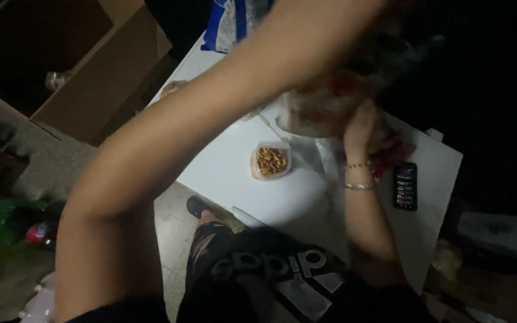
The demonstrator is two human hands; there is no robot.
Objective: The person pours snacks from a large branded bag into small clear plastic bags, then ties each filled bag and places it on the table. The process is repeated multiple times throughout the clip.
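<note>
My right hand, with two bracelets on the wrist, grips a clear plastic bag with red print, held just above the white table. My left arm crosses the view from the lower left to the upper right. My left hand is a dark blur at the top of that bag, and its fingers cannot be made out. A small open bag of golden-brown snack pieces stands on the table just left of my right wrist.
A black phone with a lit screen lies on the table to the right. A blue and white bag sits at the far edge. An open cardboard box stands on the floor at left, with green and red bottles below it.
</note>
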